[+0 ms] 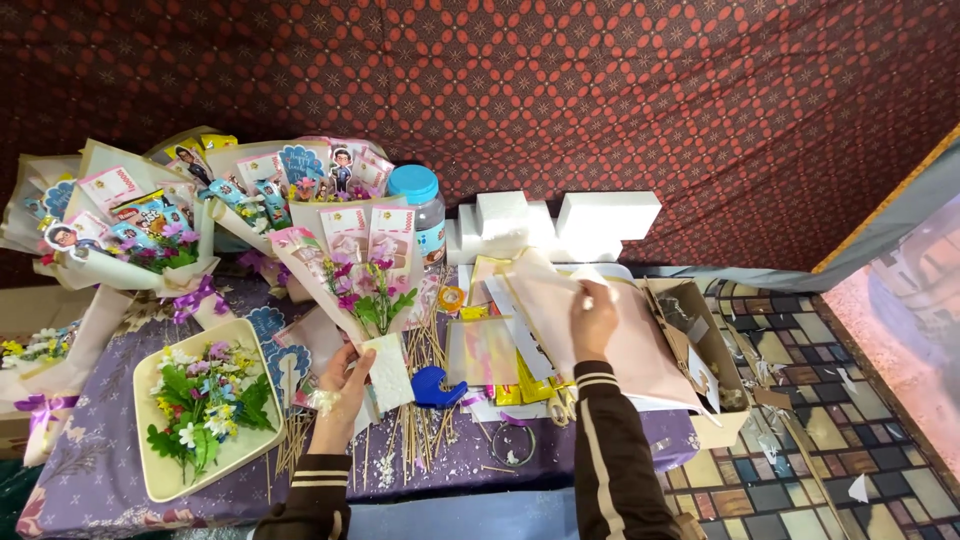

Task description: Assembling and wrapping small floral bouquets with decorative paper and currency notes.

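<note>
My left hand (342, 388) grips a white foam block (386, 371) with pink flowers and banknote-like slips (366, 268) stuck in it, held upright over the low table. My right hand (594, 318) reaches forward and pinches the top edge of a pale pink wrapping sheet (630, 345) lying on a stack of papers. Both arms wear dark sleeves with striped cuffs.
Finished bouquets (150, 235) crowd the far left. A cream tray of small artificial flowers (200, 405) sits near left. Wooden skewers (420, 420), a blue tool (438, 385), a blue-lidded jar (420, 210), white foam blocks (560, 220) and a cardboard box (715, 360) surround the purple cloth-covered table (90, 470).
</note>
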